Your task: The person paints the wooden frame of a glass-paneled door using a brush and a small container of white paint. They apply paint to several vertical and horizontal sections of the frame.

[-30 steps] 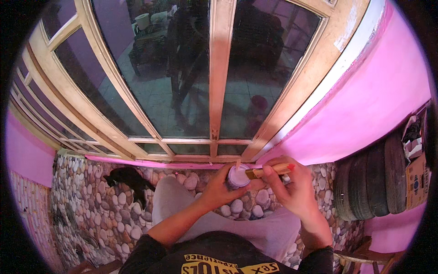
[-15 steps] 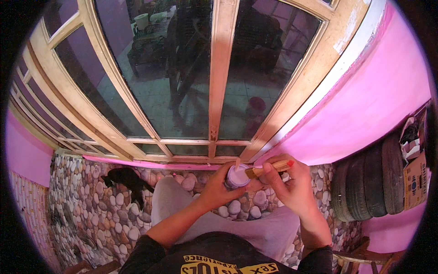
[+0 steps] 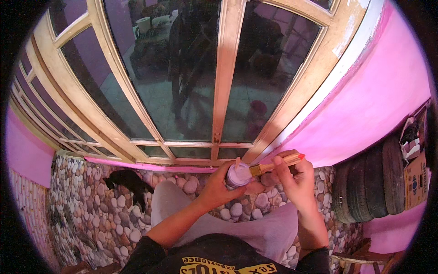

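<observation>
Left hand wrapped tight around small paint cup, held up near wooden window frame. Right hand pinching paintbrush, bristles at cup's rim.

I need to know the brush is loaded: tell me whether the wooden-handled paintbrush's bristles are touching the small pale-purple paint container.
Touching. The head view shows the wooden-handled paintbrush with its bristle end dipped into the open top of the small pale-purple paint container, no gap between them.

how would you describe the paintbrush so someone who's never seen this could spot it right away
Start at the big wooden window frame and drop to its bottom rail, where two hands meet. The right hand holds the paintbrush with its bristles in a small pot of pale paint. Its light wooden handle ends in a red tip.
</observation>
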`<act>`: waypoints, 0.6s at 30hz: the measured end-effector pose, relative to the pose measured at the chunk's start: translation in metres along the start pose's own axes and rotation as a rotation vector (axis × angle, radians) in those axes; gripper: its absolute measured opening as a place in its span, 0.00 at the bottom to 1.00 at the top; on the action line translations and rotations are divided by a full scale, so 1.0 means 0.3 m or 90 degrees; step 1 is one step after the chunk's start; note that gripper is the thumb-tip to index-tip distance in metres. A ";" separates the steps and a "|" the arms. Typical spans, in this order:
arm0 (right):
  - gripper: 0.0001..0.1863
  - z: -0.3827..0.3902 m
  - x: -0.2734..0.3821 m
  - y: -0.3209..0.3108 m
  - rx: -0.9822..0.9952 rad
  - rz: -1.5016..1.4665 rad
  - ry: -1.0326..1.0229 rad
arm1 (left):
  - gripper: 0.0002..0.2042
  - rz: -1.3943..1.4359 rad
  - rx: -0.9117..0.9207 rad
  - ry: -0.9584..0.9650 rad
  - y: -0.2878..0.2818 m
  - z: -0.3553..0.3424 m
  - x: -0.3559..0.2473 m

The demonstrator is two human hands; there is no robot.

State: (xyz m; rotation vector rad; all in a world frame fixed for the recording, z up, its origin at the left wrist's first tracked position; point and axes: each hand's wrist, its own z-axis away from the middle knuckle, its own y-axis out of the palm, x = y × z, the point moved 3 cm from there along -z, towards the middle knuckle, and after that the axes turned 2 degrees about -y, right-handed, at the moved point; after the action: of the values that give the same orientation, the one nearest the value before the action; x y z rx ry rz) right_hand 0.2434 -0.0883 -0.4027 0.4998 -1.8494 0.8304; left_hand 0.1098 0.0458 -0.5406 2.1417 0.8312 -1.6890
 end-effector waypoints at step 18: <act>0.17 0.007 -0.088 -0.087 -0.116 -0.264 0.149 | 0.35 0.001 -0.009 -0.034 0.019 -0.051 -0.075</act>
State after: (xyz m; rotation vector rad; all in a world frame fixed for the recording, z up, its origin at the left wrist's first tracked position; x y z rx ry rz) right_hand 0.2700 -0.1083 -0.4190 0.6152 -1.5167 0.4167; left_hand 0.1218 0.0439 -0.5156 2.0786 0.8238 -1.7261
